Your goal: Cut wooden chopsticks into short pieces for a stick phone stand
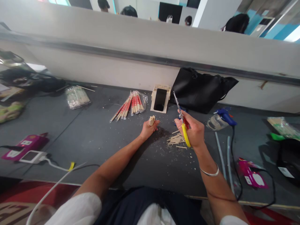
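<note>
My left hand (148,129) is closed around a small bundle of wooden sticks (152,120), their cut ends pointing up. Scissors with yellow handles (186,136) are in my right hand (193,128), blades pointing up and away from me. Below the scissors, several short cut sticks (175,139) lie in a loose pile among pale crumbs. Beyond my left hand are wooden chopsticks in red-printed wrappers (125,107) and more in a clear bag (138,103). A black phone (160,100) rests on a pale wooden piece at the back.
A black bag (201,89) leans against the back wall. At right are a blue glue gun (225,117) on a clear jar (217,122), glue sticks (221,154) and a pink power strip (252,175). Another pink power strip (29,143) and a packet of sticks (77,97) lie left.
</note>
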`<act>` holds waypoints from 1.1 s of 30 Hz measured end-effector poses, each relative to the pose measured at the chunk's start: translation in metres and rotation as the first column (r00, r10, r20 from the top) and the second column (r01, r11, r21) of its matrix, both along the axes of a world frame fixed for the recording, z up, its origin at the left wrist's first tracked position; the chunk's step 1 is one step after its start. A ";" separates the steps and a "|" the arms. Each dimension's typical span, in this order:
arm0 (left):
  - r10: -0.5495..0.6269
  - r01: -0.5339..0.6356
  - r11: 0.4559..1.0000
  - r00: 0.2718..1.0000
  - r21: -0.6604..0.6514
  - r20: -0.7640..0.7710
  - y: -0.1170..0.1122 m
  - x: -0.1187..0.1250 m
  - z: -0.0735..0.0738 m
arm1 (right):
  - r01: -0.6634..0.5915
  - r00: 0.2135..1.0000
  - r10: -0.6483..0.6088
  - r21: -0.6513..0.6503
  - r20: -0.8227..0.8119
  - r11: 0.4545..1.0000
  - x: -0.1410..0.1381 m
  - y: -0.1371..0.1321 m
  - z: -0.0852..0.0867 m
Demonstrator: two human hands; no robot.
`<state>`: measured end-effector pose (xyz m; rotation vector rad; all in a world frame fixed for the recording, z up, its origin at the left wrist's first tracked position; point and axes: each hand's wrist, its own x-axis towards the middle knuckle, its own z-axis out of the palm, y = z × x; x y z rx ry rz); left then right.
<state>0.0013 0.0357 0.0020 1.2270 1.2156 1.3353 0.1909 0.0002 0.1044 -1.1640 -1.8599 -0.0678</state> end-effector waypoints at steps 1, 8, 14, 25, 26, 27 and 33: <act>0.019 -0.019 1.000 1.000 0.016 0.004 0.000 0.000 0.000 | 0.002 1.000 -0.002 -0.003 -0.004 1.000 0.001 0.000 0.000; -0.031 0.030 0.998 0.999 -0.046 -0.008 0.001 0.001 -0.002 | 0.008 1.000 -0.009 -0.029 -0.018 1.000 0.003 0.001 0.001; -0.031 0.031 0.998 1.000 -0.050 -0.003 0.000 0.001 -0.003 | -0.024 0.998 0.018 -0.101 -0.065 0.995 0.000 0.001 -0.002; -0.067 0.067 0.998 0.997 0.005 0.024 0.001 -0.002 -0.003 | -0.239 0.960 0.159 -0.377 -0.231 0.895 -0.048 0.024 -0.037; -0.075 0.074 0.997 0.997 0.033 0.035 0.002 -0.002 -0.005 | -0.237 0.963 0.167 -0.377 -0.210 0.895 -0.053 0.028 -0.039; -0.086 0.083 0.995 0.995 0.063 0.044 0.003 -0.002 -0.007 | -0.232 0.967 0.172 -0.376 -0.188 0.897 -0.058 0.032 -0.040; -0.055 0.050 0.997 0.995 0.066 0.086 0.009 0.000 -0.013 | -0.260 0.965 0.240 -0.348 -0.101 0.901 -0.078 0.045 -0.043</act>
